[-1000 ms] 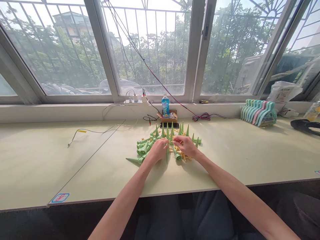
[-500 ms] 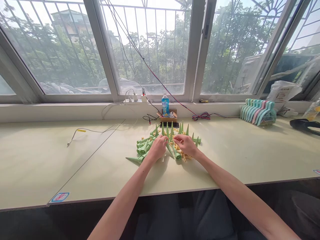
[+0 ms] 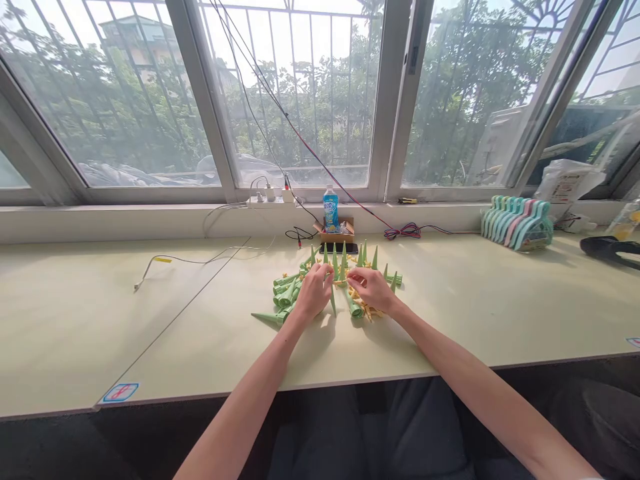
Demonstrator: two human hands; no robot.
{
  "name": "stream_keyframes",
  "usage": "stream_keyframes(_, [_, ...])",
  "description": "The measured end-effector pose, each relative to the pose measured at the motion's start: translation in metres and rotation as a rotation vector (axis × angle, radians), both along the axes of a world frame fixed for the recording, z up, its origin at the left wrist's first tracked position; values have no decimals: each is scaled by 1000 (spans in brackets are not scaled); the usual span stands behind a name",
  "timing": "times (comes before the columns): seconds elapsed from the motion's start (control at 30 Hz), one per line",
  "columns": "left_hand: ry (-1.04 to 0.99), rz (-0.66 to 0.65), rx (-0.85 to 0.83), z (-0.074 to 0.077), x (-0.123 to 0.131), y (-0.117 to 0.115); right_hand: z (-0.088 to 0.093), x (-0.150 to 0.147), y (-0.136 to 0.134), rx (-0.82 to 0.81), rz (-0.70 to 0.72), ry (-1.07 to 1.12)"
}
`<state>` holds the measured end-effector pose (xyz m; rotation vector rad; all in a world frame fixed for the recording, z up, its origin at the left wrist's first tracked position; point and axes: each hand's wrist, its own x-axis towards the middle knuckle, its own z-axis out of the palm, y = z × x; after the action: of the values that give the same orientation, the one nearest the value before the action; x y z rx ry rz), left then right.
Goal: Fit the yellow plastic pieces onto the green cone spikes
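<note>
While L fingers (image 3: 328, 270) round grn spike (image 3: 333, 305), R fingers (image 3: 356, 273) bunched close, grip unclear.

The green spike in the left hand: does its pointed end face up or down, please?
Down: below the left hand, the green spike narrows to a tip toward the table.

straight ahead of you, a blue bottle (image 3: 331, 212) stands at a small open cardboard box (image 3: 336, 237), with a dark phone (image 3: 326, 249) lying flat just in front. to its right you have a bundled red-and-black cable (image 3: 407, 231), then a row of hangers (image 3: 515, 225), mostly turquoise with a pink one, near a white plastic bag (image 3: 570, 181). on your left, a pale cable (image 3: 147, 270) bears a yellow tag (image 3: 163, 260), and a blue-edged label (image 3: 121, 392) sits at the table's (image 3: 200, 347) near edge.
</note>
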<state>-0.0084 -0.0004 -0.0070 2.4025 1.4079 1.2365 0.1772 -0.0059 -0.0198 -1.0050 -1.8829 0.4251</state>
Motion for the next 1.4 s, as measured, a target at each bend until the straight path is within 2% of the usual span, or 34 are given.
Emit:
stream_keyframes(0.47, [16,-62,27,-2,2,2,-1,0,0,-7,77,-38])
stream_keyframes(1.13, [94,-212,59,-1,1,-6,-3,-1,1,21,65,-17])
stream_keyframes(1.4, [102,-196,49,-3,2,-3,0,-2,-2,9,64,-20])
